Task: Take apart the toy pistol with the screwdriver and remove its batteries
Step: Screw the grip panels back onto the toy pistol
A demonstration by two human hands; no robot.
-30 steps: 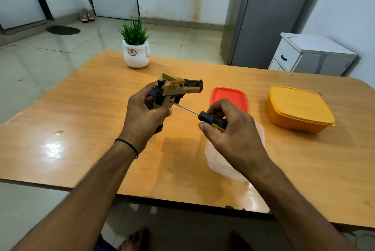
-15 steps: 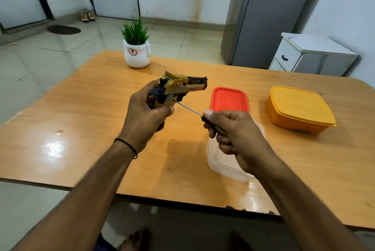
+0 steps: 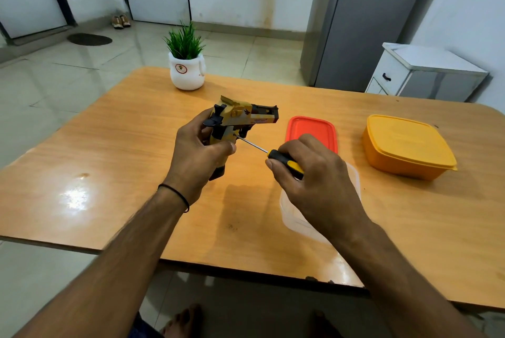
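Toy pistol (image 3: 243, 119) held over counter (image 3: 123, 146) by left grip (image 3: 196, 157), curled round handle. Screwdriver (image 3: 281, 158) clasped in right grip (image 3: 319, 182), tip set against pistol handle.

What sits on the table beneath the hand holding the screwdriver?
A clear plastic tub stands on the table under the right hand. The hand and forearm cover most of it, so its contents cannot be seen.
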